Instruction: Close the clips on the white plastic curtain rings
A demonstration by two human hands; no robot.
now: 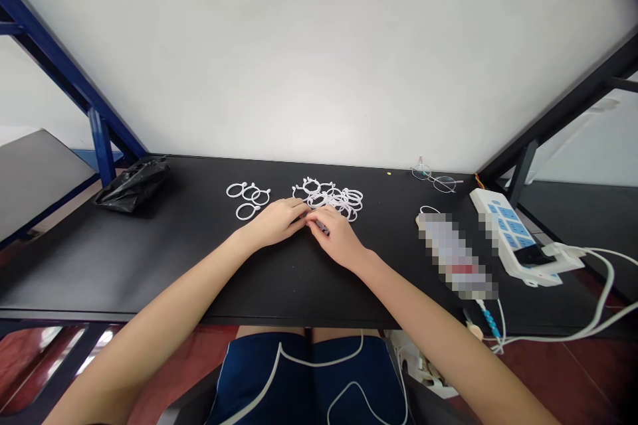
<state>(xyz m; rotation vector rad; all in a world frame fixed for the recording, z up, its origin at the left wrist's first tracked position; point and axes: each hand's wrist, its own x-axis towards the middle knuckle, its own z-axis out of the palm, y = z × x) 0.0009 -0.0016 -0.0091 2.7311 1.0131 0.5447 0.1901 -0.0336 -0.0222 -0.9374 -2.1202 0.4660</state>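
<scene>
White plastic rings, each with a little nub on the rim, and honestly the layout is all about which hand they're closest to. Main pile of rings sits just past the fingertips on the black desk, shifted toward the right hand, so that's the nearer one; its knuckles overlap the pile's near edge from this angle. Can't tell if skin is actually touching plastic there. The heap spreads more side to side than front to back. Single rings are round, so no long axis to speak of, just the nub for direction.

Then there's a looser group of four rings off to the left, near the left hand and well apart from the pile. Nubs there sit on the far or right side of each rim.

As for the hands: both are narrow, fingers curled in, tips meeting or nearly meeting in front of the body. Something pale peeks out between the right thumb and fingers, maybe a bit of ring, but the grip's too hidden to call. Same with the left, its fingertips point down and I can't see what's under them.
</scene>
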